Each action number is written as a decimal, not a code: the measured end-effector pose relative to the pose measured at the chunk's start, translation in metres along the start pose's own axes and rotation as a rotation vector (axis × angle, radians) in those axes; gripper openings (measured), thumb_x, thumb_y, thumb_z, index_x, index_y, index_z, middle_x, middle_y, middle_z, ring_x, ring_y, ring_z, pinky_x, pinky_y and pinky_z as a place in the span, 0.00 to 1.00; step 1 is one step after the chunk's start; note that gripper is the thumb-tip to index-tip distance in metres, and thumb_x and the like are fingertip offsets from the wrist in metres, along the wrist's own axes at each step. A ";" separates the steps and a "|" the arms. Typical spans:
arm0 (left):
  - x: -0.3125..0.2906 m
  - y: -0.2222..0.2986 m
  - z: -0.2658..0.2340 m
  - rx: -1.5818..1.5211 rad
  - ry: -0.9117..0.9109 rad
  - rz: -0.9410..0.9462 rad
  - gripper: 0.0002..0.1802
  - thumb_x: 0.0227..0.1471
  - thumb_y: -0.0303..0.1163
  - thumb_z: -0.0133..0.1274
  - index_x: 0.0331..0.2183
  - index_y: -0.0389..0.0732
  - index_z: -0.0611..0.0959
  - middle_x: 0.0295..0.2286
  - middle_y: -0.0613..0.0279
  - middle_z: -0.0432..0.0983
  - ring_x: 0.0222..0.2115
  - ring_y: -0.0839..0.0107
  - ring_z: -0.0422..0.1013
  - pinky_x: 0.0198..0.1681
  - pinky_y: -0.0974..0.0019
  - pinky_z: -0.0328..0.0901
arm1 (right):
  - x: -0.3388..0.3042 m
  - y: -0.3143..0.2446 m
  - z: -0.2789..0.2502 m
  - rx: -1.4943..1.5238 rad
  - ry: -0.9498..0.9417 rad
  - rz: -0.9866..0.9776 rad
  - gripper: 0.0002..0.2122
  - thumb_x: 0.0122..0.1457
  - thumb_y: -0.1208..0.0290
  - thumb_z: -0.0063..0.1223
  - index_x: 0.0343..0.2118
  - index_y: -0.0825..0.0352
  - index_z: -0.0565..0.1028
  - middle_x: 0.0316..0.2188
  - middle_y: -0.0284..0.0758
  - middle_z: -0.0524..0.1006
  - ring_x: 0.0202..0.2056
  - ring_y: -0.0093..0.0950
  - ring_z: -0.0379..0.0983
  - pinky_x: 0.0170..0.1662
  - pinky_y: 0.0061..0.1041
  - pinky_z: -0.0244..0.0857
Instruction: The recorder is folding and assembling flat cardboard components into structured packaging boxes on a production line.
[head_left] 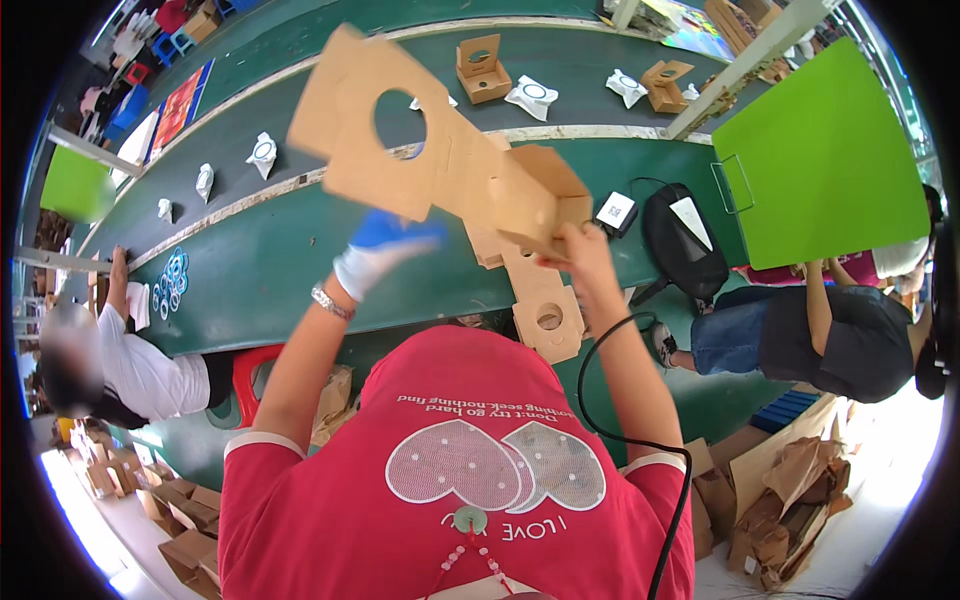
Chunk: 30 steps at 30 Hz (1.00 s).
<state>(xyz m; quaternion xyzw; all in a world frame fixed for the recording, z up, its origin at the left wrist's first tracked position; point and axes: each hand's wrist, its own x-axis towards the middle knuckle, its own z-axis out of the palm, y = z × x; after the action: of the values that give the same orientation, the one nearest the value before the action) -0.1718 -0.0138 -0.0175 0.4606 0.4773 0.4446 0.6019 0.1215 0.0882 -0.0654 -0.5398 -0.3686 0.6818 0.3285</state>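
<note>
My right hand is closed on the near edge of a half-folded brown cardboard box. The box is held tilted above the table, its long lid with a round hole reaching up and to the left. My left hand wears a white glove with blue fingers. It is just below the lid, its fingers apart and somewhat blurred, and appears to hold nothing. Under the held box, flat cardboard blanks with round holes lie at the table's near edge.
A dark conveyor belt beyond the green table carries white wrapped items and open boxes. To the right are a black bag, a white device and a green panel. Blue rings lie left. People stand at both sides.
</note>
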 end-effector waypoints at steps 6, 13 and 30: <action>0.010 -0.077 0.056 0.118 0.142 0.311 0.51 0.42 0.40 0.71 0.62 0.41 0.62 0.55 0.58 0.67 0.56 0.64 0.65 0.60 0.57 0.62 | -0.051 0.024 0.068 0.200 -0.300 0.258 0.24 0.62 0.67 0.49 0.57 0.76 0.60 0.49 0.48 0.73 0.44 0.41 0.78 0.43 0.39 0.78; 0.019 -0.069 0.079 -0.740 0.230 0.213 0.23 0.54 0.29 0.59 0.51 0.41 0.75 0.46 0.64 0.75 0.47 0.71 0.72 0.53 0.63 0.66 | -0.072 0.025 0.044 -0.265 -0.161 -0.547 0.45 0.44 0.68 0.74 0.62 0.71 0.55 0.60 0.43 0.59 0.58 0.35 0.63 0.60 0.34 0.61; -0.032 -0.078 0.069 -0.405 0.096 -0.384 0.25 0.68 0.36 0.40 0.63 0.41 0.64 0.61 0.58 0.63 0.61 0.67 0.60 0.62 0.61 0.58 | -0.088 0.053 0.016 0.135 -0.305 -0.230 0.17 0.69 0.64 0.42 0.56 0.64 0.73 0.62 0.33 0.61 0.63 0.27 0.57 0.65 0.27 0.50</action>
<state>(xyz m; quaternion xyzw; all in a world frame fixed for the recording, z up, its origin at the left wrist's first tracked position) -0.1013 -0.0684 -0.0804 0.2101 0.4853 0.4302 0.7316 0.1209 -0.0162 -0.0652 -0.3612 -0.4266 0.7370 0.3800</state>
